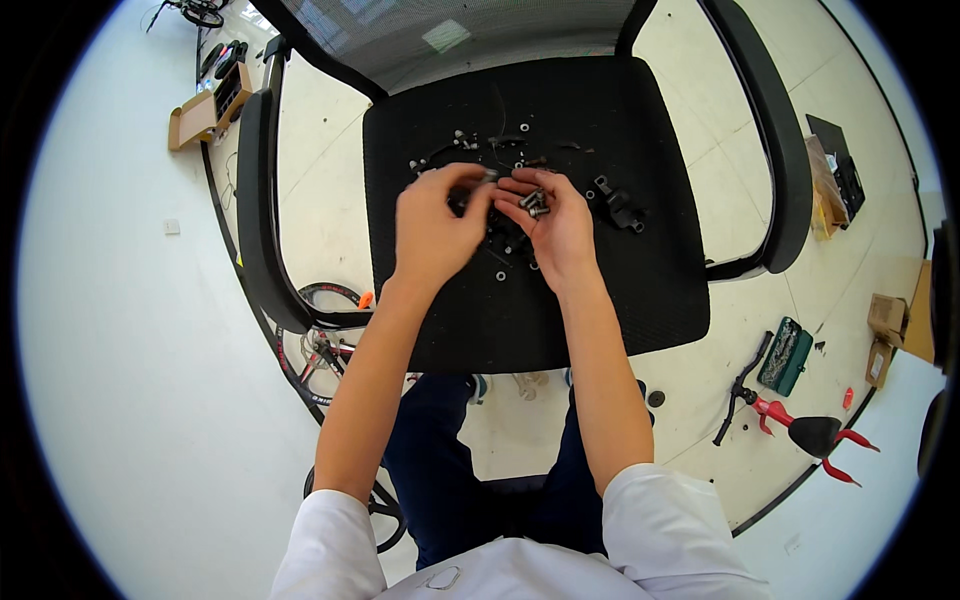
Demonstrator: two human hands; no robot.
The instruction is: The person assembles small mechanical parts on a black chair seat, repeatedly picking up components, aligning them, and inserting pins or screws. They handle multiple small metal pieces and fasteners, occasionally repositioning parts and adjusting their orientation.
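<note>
Over the black chair seat (640, 290), my two hands are close together. Several silvery bolts (535, 203) lie in the cupped, upturned fingers of my right hand (560, 235). My left hand (435, 225) is curled, thumb toward the fingers, with a small grey metal piece (490, 175) at its fingertips; its exact kind is unclear. Loose small hardware is scattered around and partly beneath the hands, including a pale nut (501, 276) and another nut (524, 128). Right of my right hand rests a black bracket-like part (620, 205).
Armrests flank the seat, one at left (258, 200) and one at right (790, 190); a mesh backrest (450, 35) rises beyond. On the floor are a bicycle wheel (290, 365), a green toolbox (786, 356), a red-and-black frame part (815, 435) and an opened cardboard box (193, 122).
</note>
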